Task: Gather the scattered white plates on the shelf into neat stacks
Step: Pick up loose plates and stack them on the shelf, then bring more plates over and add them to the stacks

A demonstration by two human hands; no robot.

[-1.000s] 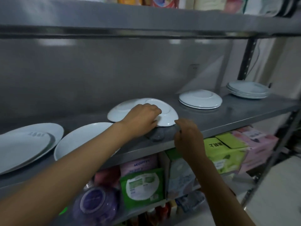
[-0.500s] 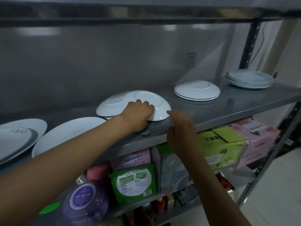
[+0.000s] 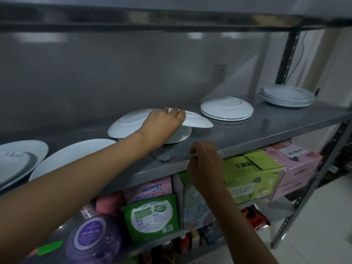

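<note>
- Steel shelf (image 3: 266, 128) in a dim storeroom, grey wall behind it, boxes and pouches crammed on the tier below.
- Your left hand (image 3: 162, 126) is stretched out over the shelf, forearm coming in from the lower left, knuckles up, wrist about level with the shelf surface.
- Those fingers are curled over the top of a white plate (image 3: 198, 122) and clamped on it; that plate is tipped, its far edge sticking out to the right past your fingertips.
- Under your palm sits an upside-down plate (image 3: 125, 126), so the two overlap right where you're gripping. Can't tell if the thumb is under the tipped one, it's hidden.
- Your right hand (image 3: 204, 161) hangs at the shelf's front edge, just below and right of the left fingers, back of the hand toward you, fingers loosely curled with nothing in them.
- Right of your left fingertips: a small stack of upside-down plates (image 3: 226, 110), close by. Further right, a taller stack (image 3: 287, 97) near the upright.
- Left of your forearm: a big plate (image 3: 68, 157) partly hidden by it, and another large plate (image 3: 19, 161) at the frame edge.
</note>
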